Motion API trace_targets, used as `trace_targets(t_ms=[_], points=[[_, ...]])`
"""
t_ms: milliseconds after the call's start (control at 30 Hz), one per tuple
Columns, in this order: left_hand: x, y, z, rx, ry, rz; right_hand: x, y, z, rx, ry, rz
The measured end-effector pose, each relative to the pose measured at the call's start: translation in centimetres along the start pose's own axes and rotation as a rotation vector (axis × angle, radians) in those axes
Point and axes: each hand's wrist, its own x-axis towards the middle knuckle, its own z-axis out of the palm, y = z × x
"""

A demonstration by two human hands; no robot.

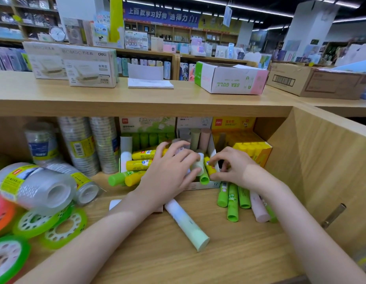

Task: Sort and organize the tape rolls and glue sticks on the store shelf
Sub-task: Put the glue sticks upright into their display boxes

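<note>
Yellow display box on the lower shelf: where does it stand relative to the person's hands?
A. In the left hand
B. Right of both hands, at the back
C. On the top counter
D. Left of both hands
B: the yellow box stands at the back, right of the left hand and right hand.

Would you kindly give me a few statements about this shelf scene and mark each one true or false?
1. Both hands are at the white display box. True.
2. The right hand pinches a yellow glue stick. True.
3. A pale green glue stick stands upright on the shelf. False: it lies flat.
4. The green-rimmed tape rolls lie to the right of the hands. False: they are on the left.
5. A SEA GULL box sits on the top board. True.
</note>
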Motion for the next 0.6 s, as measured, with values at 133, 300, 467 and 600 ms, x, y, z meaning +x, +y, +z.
trace_targets(t_ms=[133,300,467,600], points=[[0.0,0.1,-0.1,0.006,0.007,0.003,0.5,-0.2,-0.3,-0.096,-0.046,-0.008],[0.0,0.0,0.0,0.025,0.004,-0.003,-0.9,0.6,0.3,0.063,0.188,-0.117],[0.0,0.0,0.0,0.026,-0.010,-0.016,-1.1,0.5,0.4,0.137,0.302,-0.217],[0.0,0.0,-0.2,0.018,-0.015,-0.017,-1.2,0.4,0.4,0.207,0.347,-0.211]])
